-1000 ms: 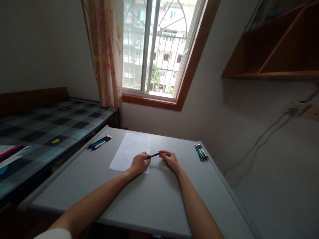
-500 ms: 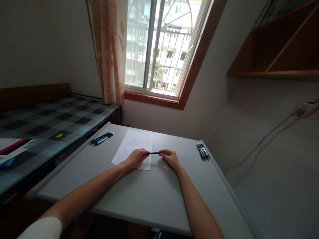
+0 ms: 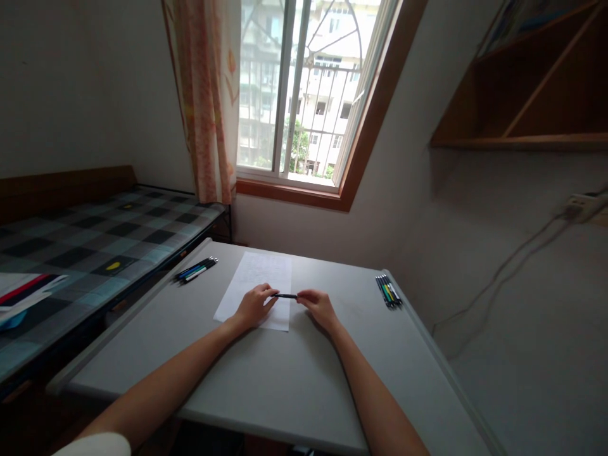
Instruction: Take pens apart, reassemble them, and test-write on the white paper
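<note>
The bare left forearm [image 3: 175, 378] and bare right forearm [image 3: 368, 383] extend forward, converging. The bare left hand [image 3: 253, 306] and bare right hand [image 3: 320, 308] face each other, just apart, each closed in a fingertip pinch.

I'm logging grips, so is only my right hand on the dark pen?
No, the left hand holds one end of the dark pen and the right hand the other.
</note>
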The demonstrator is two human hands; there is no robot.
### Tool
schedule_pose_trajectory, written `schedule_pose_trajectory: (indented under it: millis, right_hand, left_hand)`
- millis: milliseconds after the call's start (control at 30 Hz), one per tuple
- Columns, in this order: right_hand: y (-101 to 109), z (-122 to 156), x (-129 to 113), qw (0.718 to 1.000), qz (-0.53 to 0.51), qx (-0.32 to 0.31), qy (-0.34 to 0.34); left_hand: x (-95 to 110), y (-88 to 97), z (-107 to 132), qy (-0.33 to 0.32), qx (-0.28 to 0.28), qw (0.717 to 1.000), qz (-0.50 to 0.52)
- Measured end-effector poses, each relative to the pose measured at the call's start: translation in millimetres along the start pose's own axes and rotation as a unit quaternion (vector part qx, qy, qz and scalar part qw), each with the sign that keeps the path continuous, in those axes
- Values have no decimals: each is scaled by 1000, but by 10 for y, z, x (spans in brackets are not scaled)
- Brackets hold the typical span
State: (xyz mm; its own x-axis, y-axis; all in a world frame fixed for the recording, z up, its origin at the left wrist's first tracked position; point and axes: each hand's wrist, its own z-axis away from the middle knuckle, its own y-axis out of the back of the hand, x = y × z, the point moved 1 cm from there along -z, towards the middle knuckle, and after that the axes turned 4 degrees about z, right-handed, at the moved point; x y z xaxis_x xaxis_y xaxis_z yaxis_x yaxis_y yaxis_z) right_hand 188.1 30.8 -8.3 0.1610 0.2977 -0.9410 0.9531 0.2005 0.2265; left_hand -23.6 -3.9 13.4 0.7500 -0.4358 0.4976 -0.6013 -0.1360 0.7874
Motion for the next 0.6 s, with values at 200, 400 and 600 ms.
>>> schedule_pose_trajectory:
  millis: [200, 400, 600]
  right_hand:
    - [-4, 25, -78, 999, 47, 1, 14]
    - [-11, 47, -120, 984, 174, -11, 31]
    - [-26, 31, -91, 983, 181, 23, 24]
  left_hand:
    - [-7, -35, 14, -14, 31, 999, 19]
    - [8, -40, 24, -36, 43, 998, 10]
    - [16, -41, 28, -21, 46, 998, 27]
